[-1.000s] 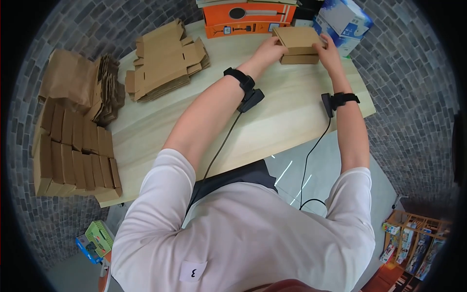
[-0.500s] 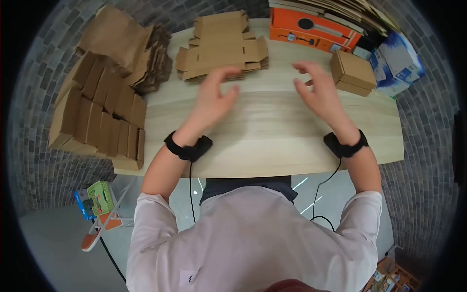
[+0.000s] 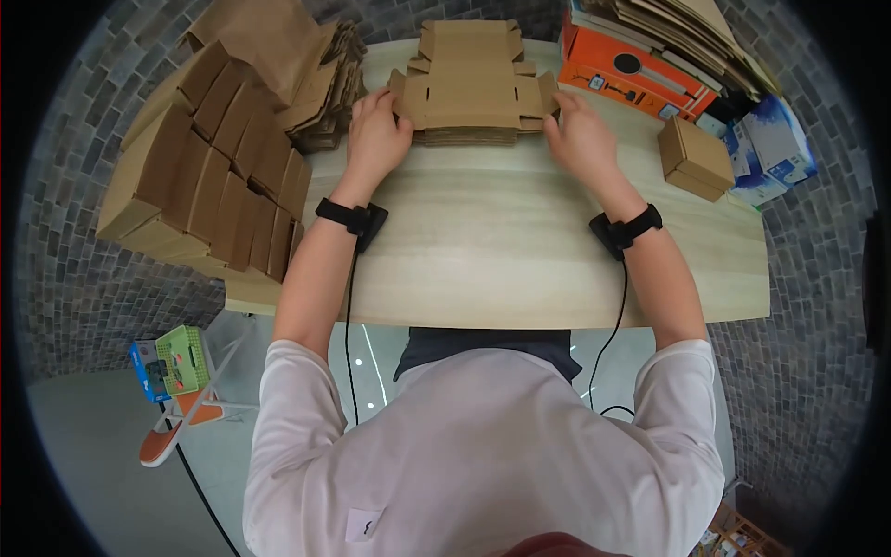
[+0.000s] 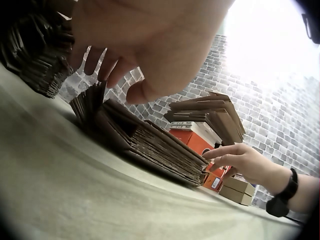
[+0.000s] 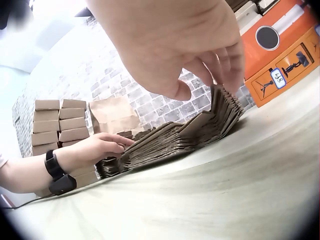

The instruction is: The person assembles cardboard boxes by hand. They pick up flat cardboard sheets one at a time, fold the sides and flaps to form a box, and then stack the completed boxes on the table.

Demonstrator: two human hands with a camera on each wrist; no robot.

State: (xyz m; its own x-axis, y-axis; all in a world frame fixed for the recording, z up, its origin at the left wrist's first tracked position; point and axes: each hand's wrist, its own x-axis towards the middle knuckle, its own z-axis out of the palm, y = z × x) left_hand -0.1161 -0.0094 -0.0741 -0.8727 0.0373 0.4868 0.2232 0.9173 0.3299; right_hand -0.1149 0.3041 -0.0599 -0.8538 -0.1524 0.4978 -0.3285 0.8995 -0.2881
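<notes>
A stack of flat, unfolded cardboard box blanks (image 3: pixel 471 88) lies toward the back of the table. My left hand (image 3: pixel 376 137) is at its left end, fingers stretched forward beside the side flaps; the left wrist view shows the thumb and fingers (image 4: pixel 122 70) apart and loosely bent. At the opposite end is my right hand (image 3: pixel 585 139), its fingertips right at the right side flaps. In the right wrist view those fingers (image 5: pixel 232 65) bend loosely over the flap edges, the thumb standing away from them.
Folded cardboard boxes (image 3: pixel 200 176) are piled in rows on the left, with more flattened cardboard (image 3: pixel 329 88) and brown paper (image 3: pixel 255 42) behind. At the right stand a closed small cardboard box (image 3: pixel 696 158), an orange box (image 3: pixel 631 74) and a blue-white box (image 3: pixel 770 148).
Both hands have let go of the small cardboard box, which stays at the right. They have moved left and forward to the two ends of the blank stack. The head view has turned left.
</notes>
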